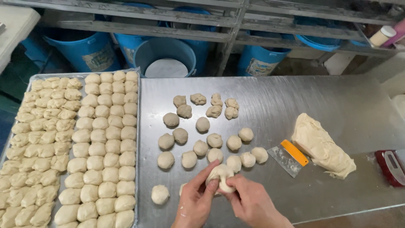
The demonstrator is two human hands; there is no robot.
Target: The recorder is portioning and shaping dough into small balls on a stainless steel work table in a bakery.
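Observation:
Both my hands meet near the front edge of a steel table (261, 93). My left hand (195, 202) and my right hand (251, 202) together grip one pale dough ball (220, 173), with the left index finger laid over its top. Just beyond it lie several rounded dough balls (201, 147) in loose rows, and further back several rougher, unshaped pieces (214, 110). One ball (160, 194) sits alone to the left of my left hand.
A large lump of dough (322, 145) lies at the right, with an orange-handled scraper (289, 157) beside it and a red scale (392, 166) at the edge. A tray (138, 126) packed with several dough pieces fills the left. Blue buckets (164, 55) stand under racks behind.

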